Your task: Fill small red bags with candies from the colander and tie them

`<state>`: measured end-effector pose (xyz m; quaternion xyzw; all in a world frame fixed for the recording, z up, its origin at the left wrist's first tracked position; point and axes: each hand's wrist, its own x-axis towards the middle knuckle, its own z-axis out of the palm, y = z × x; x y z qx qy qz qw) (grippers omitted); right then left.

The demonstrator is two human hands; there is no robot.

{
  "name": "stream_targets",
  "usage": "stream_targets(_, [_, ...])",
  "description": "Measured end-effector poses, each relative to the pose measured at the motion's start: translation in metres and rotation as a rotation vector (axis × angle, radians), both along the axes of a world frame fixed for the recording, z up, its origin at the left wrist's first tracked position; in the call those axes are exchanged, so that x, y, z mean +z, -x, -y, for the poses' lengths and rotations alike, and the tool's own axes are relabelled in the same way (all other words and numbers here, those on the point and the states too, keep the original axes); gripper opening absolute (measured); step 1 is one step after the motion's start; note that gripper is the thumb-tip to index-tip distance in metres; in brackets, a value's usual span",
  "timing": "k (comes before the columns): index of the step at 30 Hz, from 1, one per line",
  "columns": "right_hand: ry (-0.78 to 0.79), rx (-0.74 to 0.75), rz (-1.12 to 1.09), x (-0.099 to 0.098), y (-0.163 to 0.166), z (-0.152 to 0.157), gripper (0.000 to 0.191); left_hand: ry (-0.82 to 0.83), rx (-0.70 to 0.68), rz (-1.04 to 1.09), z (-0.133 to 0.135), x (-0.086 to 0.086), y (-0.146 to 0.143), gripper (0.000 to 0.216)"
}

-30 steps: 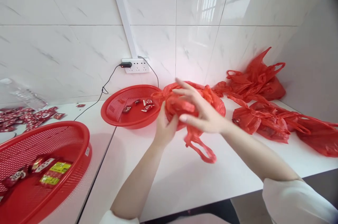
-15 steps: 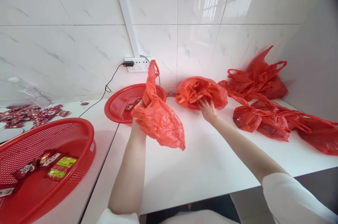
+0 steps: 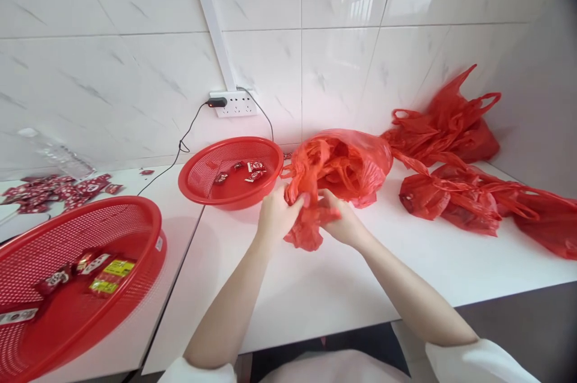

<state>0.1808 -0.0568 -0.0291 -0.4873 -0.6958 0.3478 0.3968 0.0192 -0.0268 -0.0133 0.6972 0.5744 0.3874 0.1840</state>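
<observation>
A thin red plastic bag (image 3: 306, 232) is bunched up between my two hands over the white table. My left hand (image 3: 278, 214) is closed around its left side, thumb on top. From the right, my right hand (image 3: 343, 220) grips the same bag, its fingers partly hidden by the plastic. Just behind them lies a larger red bag (image 3: 369, 160), its mouth facing me and crumpled red plastic inside. Left of it stands a small red basket (image 3: 189, 190) with several wrapped snack packets (image 3: 255, 166) in it.
At the left is a large red basket (image 3: 155, 214) with a few packets in it. Behind it are a pile of small red packets (image 3: 58, 190) and a clear bottle (image 3: 63, 151). Filled red bags (image 3: 469, 202) line the right side. A cable (image 3: 174, 160) runs from the wall socket (image 3: 237, 104).
My left hand has brought the red bag down and to the right. My right hand has left the larger bag and come over to the held one.
</observation>
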Motion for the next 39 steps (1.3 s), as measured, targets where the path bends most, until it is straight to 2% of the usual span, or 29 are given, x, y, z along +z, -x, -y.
stream_targets(2, [0.065, 0.019, 0.002, -0.011, -0.007, -0.004, 0.039, 0.045, -0.042, 0.018, 0.004, -0.006, 0.006, 0.016])
stream_targets(4, [0.061, 0.049, 0.005, -0.024, -0.021, -0.009, 0.027, 0.096, -0.040, 0.041, 0.008, -0.014, 0.023, 0.018])
stream_targets(7, [0.026, 0.027, 0.095, -0.038, -0.046, -0.016, 0.020, 0.156, -0.002, 0.144, 0.016, -0.030, 0.057, 0.019])
stream_targets(9, [0.048, 0.006, 0.207, -0.041, -0.062, -0.017, 0.020, 0.240, 0.014, 0.161, 0.024, -0.039, 0.077, 0.018])
stream_targets(12, [0.058, 0.046, 0.262, -0.027, -0.073, -0.009, 0.012, 0.206, 0.117, 0.096, 0.043, -0.045, 0.090, 0.030])
stream_targets(15, [-0.064, 0.129, 0.120, 0.004, -0.064, 0.011, 0.014, 0.006, 0.126, -0.110, 0.061, -0.040, 0.081, 0.037])
stream_targets(18, [-0.118, 0.450, 0.094, 0.026, -0.037, 0.030, 0.019, -0.102, 0.076, -0.180, 0.073, -0.035, 0.061, 0.020])
stream_targets(19, [-0.155, 0.528, 0.128, 0.028, -0.025, 0.033, 0.021, -0.105, 0.066, -0.139, 0.075, -0.035, 0.055, 0.019])
stream_targets(21, [-0.245, 0.582, 0.245, 0.021, -0.002, 0.033, 0.027, -0.122, 0.076, -0.039, 0.079, -0.037, 0.044, 0.021])
stream_targets(23, [-0.241, 0.543, 0.508, 0.005, 0.016, 0.027, 0.027, -0.205, 0.146, 0.010, 0.080, -0.039, 0.039, 0.023])
stream_targets(26, [-0.069, 0.384, 0.944, -0.018, 0.026, 0.016, 0.023, -0.346, 0.360, 0.047, 0.078, -0.040, 0.045, 0.024])
stream_targets(28, [0.013, 0.270, 1.066, -0.026, 0.023, 0.011, 0.026, -0.339, 0.479, 0.133, 0.075, -0.037, 0.056, 0.021])
stream_targets(29, [0.028, 0.227, 1.083, -0.028, 0.020, 0.010, 0.027, -0.289, 0.470, 0.170, 0.075, -0.033, 0.063, 0.016])
stream_targets(30, [0.034, 0.188, 1.101, -0.029, 0.017, 0.008, 0.028, -0.220, 0.403, 0.193, 0.077, -0.029, 0.069, 0.013])
stream_targets(31, [0.033, 0.155, 1.115, -0.029, 0.014, 0.007, 0.028, -0.152, 0.290, 0.203, 0.081, -0.023, 0.075, 0.022])
stream_targets(32, [0.027, 0.130, 1.127, -0.029, 0.012, 0.005, 0.026, -0.089, 0.135, 0.191, 0.087, -0.016, 0.079, 0.041])
stream_targets(33, [0.019, 0.115, 1.135, -0.028, 0.011, 0.004, 0.024, -0.088, 0.010, 0.185, 0.096, -0.008, 0.082, 0.056])
stream_targets(34, [0.008, 0.108, 1.140, -0.028, 0.010, 0.003, 0.023, -0.154, -0.071, 0.203, 0.106, 0.001, 0.084, 0.065])
stream_targets(35, [-0.005, 0.109, 1.142, -0.028, 0.011, 0.002, 0.024, -0.278, -0.147, 0.222, 0.117, 0.009, 0.083, 0.067])
stream_targets(36, [-0.022, 0.118, 1.140, -0.028, 0.012, 0.002, 0.025, -0.378, -0.228, 0.209, 0.127, 0.017, 0.079, 0.058])
stream_targets(37, [-0.044, 0.132, 1.133, -0.029, 0.014, 0.001, 0.026, -0.397, -0.371, 0.127, 0.134, 0.022, 0.074, 0.048])
stream_targets(38, [-0.070, 0.150, 1.122, -0.030, 0.016, 0.001, 0.026, -0.329, -0.529, 0.007, 0.138, 0.024, 0.067, 0.041])
stream_targets(39, [-0.097, 0.167, 1.108, -0.031, 0.018, 0.002, 0.025, -0.192, -0.634, -0.135, 0.138, 0.023, 0.058, 0.037])
